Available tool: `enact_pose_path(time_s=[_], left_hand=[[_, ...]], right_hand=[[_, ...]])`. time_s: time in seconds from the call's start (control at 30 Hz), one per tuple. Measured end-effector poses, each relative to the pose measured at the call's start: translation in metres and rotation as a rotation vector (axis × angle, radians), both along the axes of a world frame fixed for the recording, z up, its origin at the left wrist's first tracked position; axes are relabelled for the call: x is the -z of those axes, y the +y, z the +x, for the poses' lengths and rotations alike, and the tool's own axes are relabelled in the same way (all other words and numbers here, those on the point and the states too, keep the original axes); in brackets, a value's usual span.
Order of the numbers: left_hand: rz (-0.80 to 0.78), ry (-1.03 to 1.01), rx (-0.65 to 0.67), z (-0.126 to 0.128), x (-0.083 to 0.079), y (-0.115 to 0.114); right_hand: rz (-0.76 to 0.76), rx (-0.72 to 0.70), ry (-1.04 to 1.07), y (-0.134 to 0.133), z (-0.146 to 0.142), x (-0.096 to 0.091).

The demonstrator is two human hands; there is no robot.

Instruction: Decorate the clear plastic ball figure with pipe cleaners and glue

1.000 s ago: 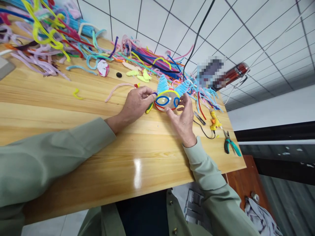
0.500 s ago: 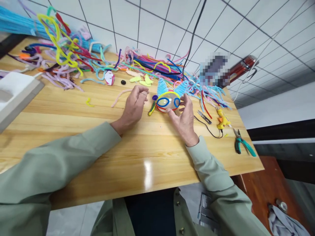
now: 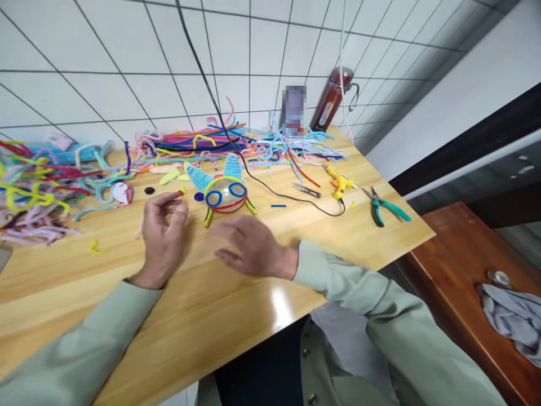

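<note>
A clear rounded craft figure (image 3: 228, 197) stands on the table, with blue pipe-cleaner eye rings, a red line below them, a yellow band on top, two light-blue ears and green-yellow legs. My left hand (image 3: 164, 239) is left of it, fingers curled; a small red and yellow piece (image 3: 181, 192) shows at its fingertips, apparently pinched there. In front of the figure, my right hand (image 3: 253, 245) is smeared by motion, fingers stretched out and nothing seen in them. A dark purple ball (image 3: 199, 197) sits by the figure's left side.
Pipe cleaners (image 3: 198, 141) lie heaped along the wall. To the right are thread snips (image 3: 307, 190), a yellow glue gun (image 3: 340, 183) with its cord, and green-handled pliers (image 3: 384, 208). A blue strip (image 3: 278, 206) lies nearby. A red flask (image 3: 332, 101) stands at the back.
My right hand has let go of the figure and moved down in front of it. My left hand has drawn away from the figure. The view has swung right.
</note>
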State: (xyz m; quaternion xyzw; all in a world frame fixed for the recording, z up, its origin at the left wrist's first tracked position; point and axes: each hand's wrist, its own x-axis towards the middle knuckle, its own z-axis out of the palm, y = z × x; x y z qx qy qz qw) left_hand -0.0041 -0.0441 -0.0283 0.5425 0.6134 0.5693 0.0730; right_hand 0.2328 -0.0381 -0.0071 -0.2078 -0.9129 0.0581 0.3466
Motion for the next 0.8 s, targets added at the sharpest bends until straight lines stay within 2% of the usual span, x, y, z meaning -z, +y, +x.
enact_pose_path(time_s=[0.1,0.23,0.43,0.6,0.8], left_hand=[[0.058,-0.086,-0.063,-0.004,-0.004,-0.008],[0.044,-0.084,-0.174,-0.009,-0.009,-0.018],[-0.016,0.076,-0.311,-0.019,-0.009,-0.023],[-0.084,0.107,-0.291,-0.02,-0.006,-0.025],[-0.082,0.121,-0.297,-0.011,-0.01,-0.025]], right_hand=[[0.069,-0.163,-0.035,-0.013,-0.001,0.012],[0.065,-0.214,-0.021,-0.014,-0.001,0.017],[0.024,-0.244,-0.097,-0.015,-0.004,0.02],[-0.021,-0.284,-0.181,-0.016,-0.008,0.022],[-0.126,-0.305,-0.087,-0.014,-0.002,0.029]])
